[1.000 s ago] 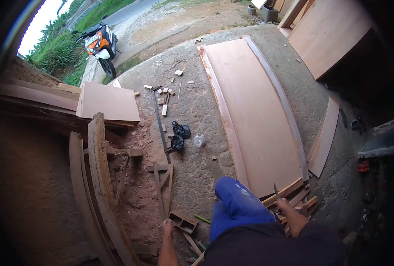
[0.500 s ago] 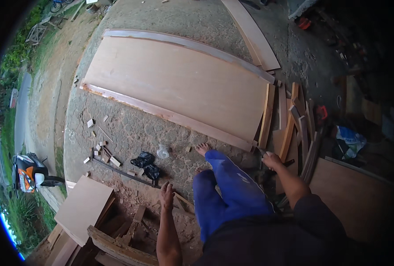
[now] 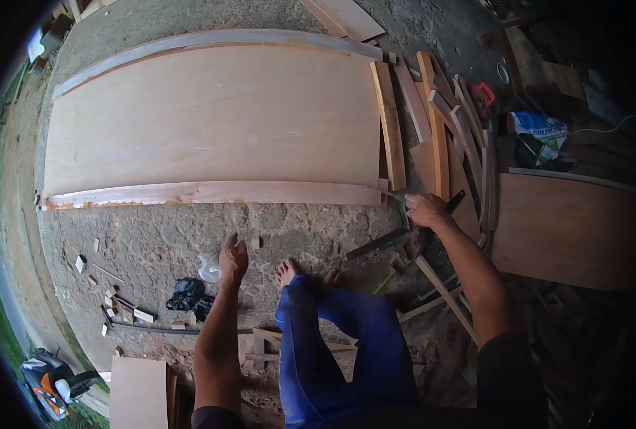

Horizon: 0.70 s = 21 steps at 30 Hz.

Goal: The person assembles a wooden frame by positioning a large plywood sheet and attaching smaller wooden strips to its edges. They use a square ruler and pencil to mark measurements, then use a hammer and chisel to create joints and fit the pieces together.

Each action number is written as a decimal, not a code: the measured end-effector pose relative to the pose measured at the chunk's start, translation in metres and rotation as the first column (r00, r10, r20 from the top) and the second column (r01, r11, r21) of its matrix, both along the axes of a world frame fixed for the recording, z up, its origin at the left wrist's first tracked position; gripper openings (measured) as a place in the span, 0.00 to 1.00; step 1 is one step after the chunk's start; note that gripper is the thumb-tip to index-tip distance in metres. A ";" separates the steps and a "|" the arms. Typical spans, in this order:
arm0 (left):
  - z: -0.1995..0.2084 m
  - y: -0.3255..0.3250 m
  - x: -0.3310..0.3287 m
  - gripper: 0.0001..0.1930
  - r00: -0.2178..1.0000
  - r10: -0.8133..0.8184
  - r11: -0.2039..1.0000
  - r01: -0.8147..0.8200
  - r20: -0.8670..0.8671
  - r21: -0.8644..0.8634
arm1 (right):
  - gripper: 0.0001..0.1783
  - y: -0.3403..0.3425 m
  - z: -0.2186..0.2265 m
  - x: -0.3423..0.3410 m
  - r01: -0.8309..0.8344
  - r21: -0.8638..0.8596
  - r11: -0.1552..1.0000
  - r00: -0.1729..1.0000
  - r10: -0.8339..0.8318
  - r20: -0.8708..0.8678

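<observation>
My right hand [image 3: 426, 211] is closed around a slim tool whose thin metal tip points left, at the near right corner of a large wooden panel [image 3: 210, 118]. A black end [image 3: 457, 201] sticks out behind the fist; the tool's exact kind cannot be made out. My left hand [image 3: 233, 259] hovers above the rough ground with its fingers loosely apart, holding nothing. Beside it lie a clear plastic bag [image 3: 209, 267] and a small wood block [image 3: 255, 243]. Long battens run along the panel's far edge [image 3: 218, 39] and near edge [image 3: 210, 193].
Loose wood strips [image 3: 439, 136] pile up right of the panel. A brown board [image 3: 564, 229] lies farther right, below a blue-white sack [image 3: 539, 132]. Black plastic bags [image 3: 189, 297] and wood offcuts [image 3: 121, 307] lie left of my bare feet. A motorbike [image 3: 53, 382] stands at lower left.
My view has turned, so the panel now lies level and farther left. My left hand has moved forward, nearer the panel. The right hand keeps its tool at the panel's corner.
</observation>
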<state>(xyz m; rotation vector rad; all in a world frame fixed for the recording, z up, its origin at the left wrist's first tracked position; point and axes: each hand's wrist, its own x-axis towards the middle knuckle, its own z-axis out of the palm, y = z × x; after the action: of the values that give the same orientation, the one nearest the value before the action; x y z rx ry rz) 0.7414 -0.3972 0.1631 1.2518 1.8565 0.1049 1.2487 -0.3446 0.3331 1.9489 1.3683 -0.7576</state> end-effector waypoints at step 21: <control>-0.234 0.128 0.125 0.32 0.890 -0.076 0.858 0.288 -0.449 0.426 | 0.31 -0.015 -0.096 0.053 -0.139 0.104 0.985 0.987 0.146 -0.066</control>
<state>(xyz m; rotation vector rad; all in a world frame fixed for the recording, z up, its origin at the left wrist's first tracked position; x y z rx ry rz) 0.8664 -0.2691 -0.0704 1.9242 2.1358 0.2197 1.3016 -0.3594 0.2370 1.8895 1.5991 -0.7116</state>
